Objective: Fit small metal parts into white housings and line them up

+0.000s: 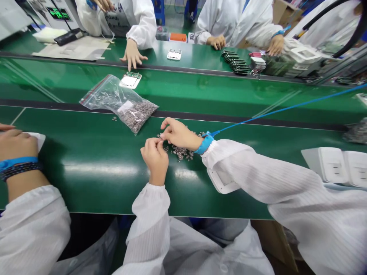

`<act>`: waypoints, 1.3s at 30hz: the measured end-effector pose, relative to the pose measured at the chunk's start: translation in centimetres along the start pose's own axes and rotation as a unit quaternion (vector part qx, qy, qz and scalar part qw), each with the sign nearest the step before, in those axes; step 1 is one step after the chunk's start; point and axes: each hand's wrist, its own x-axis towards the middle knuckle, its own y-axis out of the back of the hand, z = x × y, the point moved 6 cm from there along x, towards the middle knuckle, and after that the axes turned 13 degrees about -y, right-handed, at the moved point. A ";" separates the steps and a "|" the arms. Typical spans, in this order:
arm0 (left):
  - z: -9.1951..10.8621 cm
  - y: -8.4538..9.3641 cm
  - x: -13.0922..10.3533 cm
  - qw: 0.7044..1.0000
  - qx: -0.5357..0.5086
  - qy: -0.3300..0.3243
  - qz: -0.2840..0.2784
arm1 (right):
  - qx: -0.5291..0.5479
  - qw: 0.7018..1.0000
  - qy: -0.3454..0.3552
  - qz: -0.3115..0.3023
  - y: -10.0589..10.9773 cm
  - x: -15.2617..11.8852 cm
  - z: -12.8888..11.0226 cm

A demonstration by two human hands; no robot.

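Note:
My left hand (155,156) is closed in a pinch above the green table (100,160), its fingertips meeting those of my right hand (178,133). Something small and metallic shows between the fingertips, too small to make out. My right hand wears a blue wrist strap (205,144) and is also pinched. Beneath and beside it lies a loose pile of small metal parts (182,152). Behind my hands, a clear zip bag (137,114) full of similar parts lies across the black table edge. A white housing (222,180) is partly hidden under my right sleeve.
White housings (334,165) stand at the right. A blue cord (258,117) runs right from my wrist strap. At the left is a co-worker's hand (18,147). Across the line, another person's hand (132,55) touches a white part with a circuit board (131,80).

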 end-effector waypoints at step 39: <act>1.4 0.9 0.2 0.996 -0.010 -0.065 0.067 | -0.107 0.988 0.099 -0.046 0.7 -2.6 -0.6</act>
